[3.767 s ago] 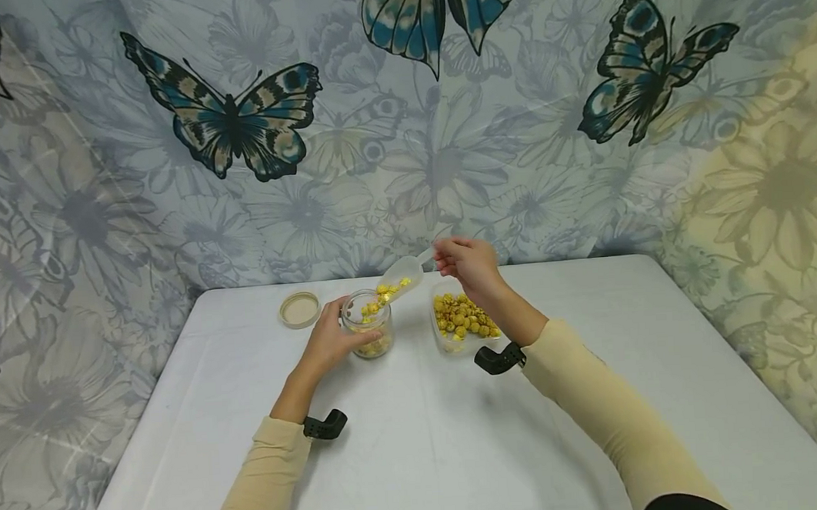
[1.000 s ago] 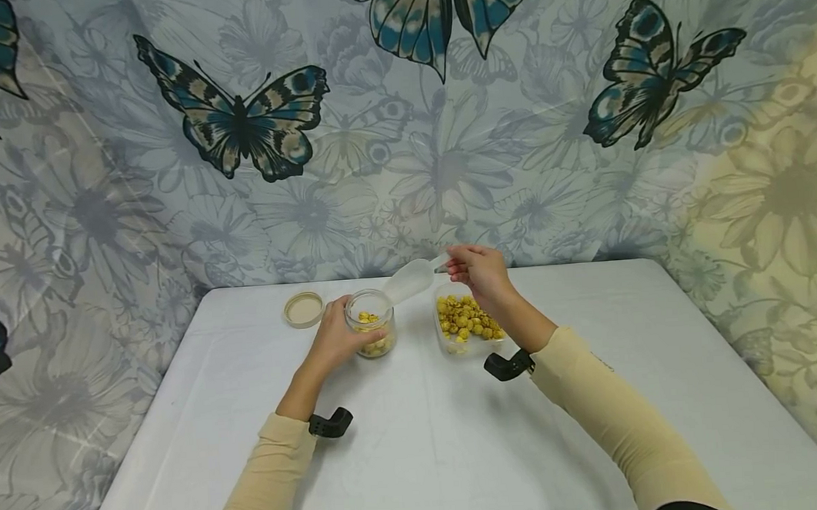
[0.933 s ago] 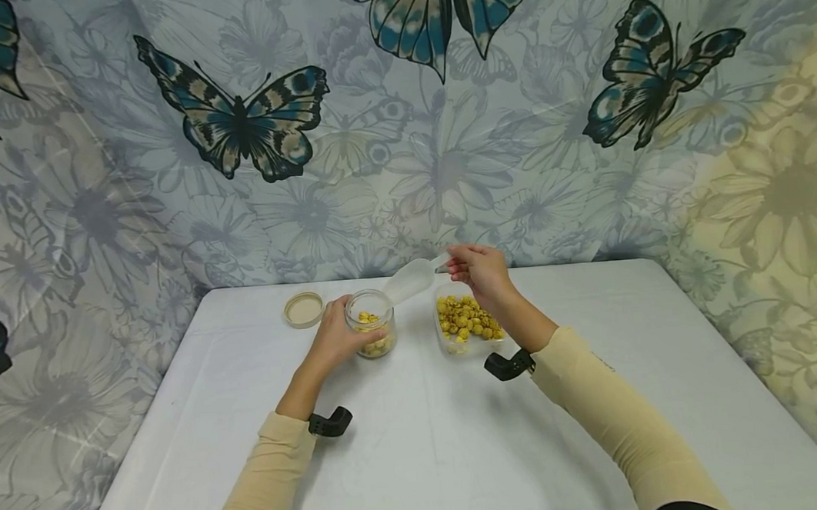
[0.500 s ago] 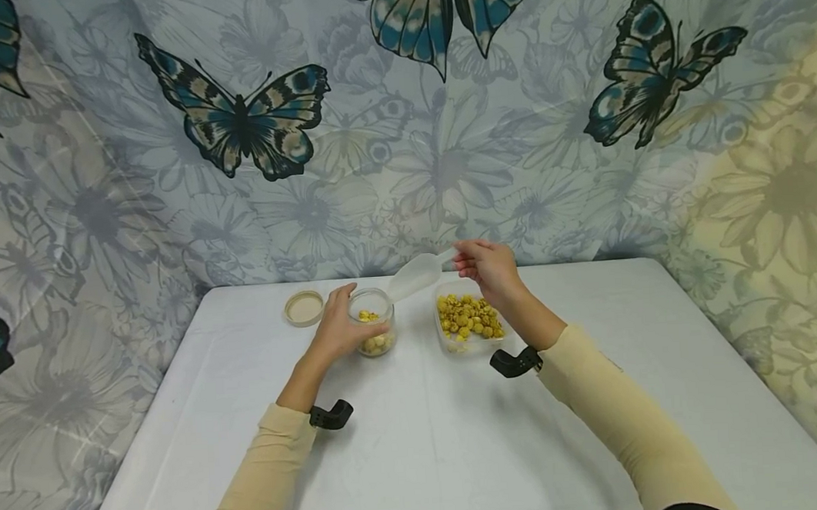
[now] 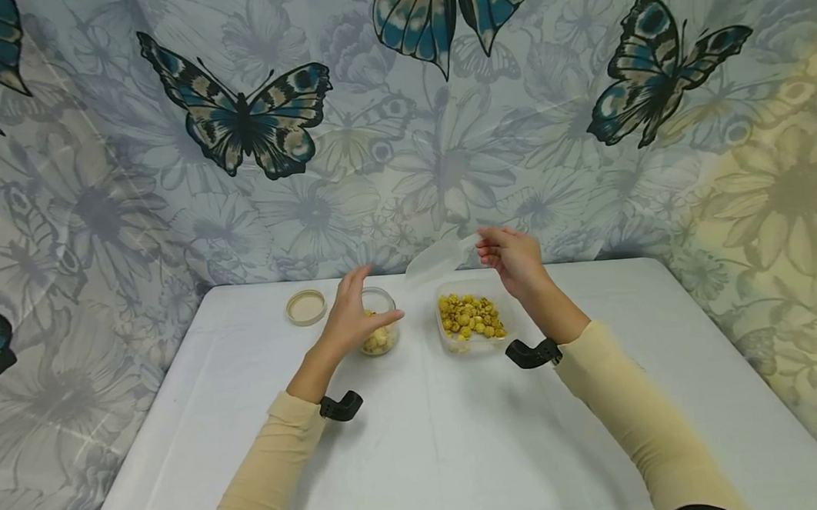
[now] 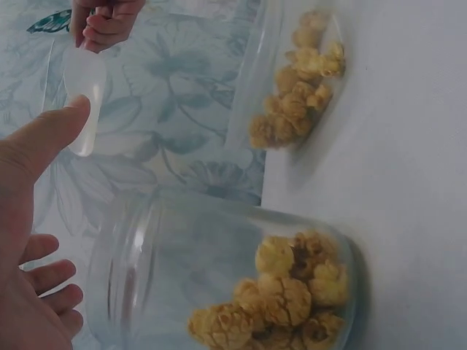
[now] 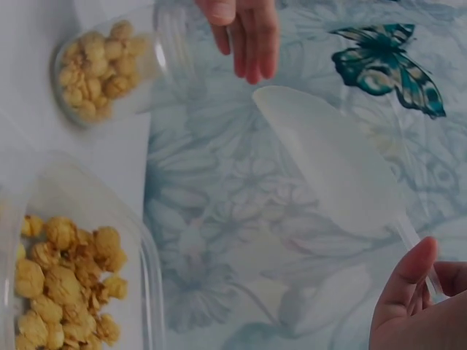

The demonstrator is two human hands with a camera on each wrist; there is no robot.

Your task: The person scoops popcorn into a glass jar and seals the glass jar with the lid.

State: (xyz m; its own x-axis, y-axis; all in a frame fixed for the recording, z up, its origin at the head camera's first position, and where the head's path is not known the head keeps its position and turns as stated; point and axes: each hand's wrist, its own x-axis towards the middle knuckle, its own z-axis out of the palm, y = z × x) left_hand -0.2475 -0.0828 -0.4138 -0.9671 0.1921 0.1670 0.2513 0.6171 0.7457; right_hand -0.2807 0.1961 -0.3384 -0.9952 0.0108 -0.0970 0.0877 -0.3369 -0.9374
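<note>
The scoop hung in the air above the far side of the table, between the jar and the box, its bowl pointing left and showing no popcorn in it. The right hand pinched its thin handle between thumb and fingers. Just left of the scoop, the jar stood upright with its mouth uncovered, popcorn lying in the lower part. The left hand was beside the jar's mouth, thumb and fingers spread wide; it held nothing and seemed clear of the glass. Right of the jar and well apart from it stood the box, with plenty of popcorn left inside. The lid lay flat to the left of the jar. The step in hand looked to be filling the jar, at a point between loads. For another load, the next move called for lowering the scoop into the box while the left hand steadied the jar; if the jar held enough, it called for putting the scoop down and fetching the lid. Behind everything hung the butterfly backdrop.
</note>
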